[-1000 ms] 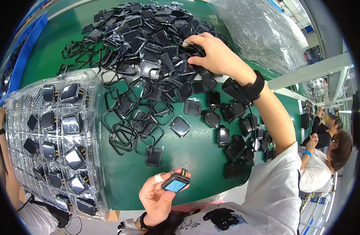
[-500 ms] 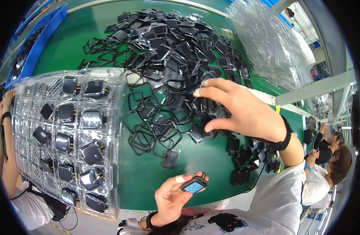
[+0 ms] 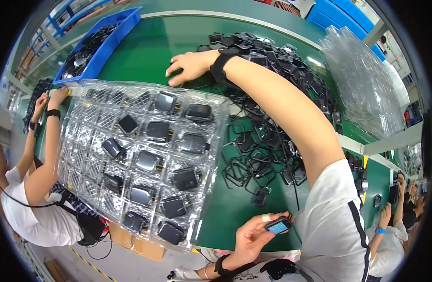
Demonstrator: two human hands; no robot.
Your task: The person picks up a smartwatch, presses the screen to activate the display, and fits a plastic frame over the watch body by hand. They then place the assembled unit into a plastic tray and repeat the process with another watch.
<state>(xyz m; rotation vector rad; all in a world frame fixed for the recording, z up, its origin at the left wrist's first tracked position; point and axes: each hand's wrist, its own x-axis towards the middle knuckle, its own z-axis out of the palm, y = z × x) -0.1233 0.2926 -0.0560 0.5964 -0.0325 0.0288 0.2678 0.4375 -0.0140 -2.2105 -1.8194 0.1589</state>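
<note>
My left hand (image 3: 251,237) is near the table's front edge and pinches a small black module with a blue-lit screen (image 3: 278,226). My right arm stretches forward and across to the left. My right hand (image 3: 190,66) lies palm down with fingers spread on the green table (image 3: 155,47), just beyond the far edge of a clear plastic blister tray (image 3: 131,150). Several pockets of the tray hold black screen modules. A big pile of black frames and modules (image 3: 267,117) lies under and right of my right forearm.
A blue bin (image 3: 101,44) with black parts stands at the far left. A stack of clear trays (image 3: 366,84) sits at the far right. A person on the left has a hand (image 3: 56,96) at the tray's left corner. Other people work at the lower right.
My right hand left the pile of black parts and swung left, to the table beyond the tray's far edge. The view turned left. My left hand still holds the small module.
</note>
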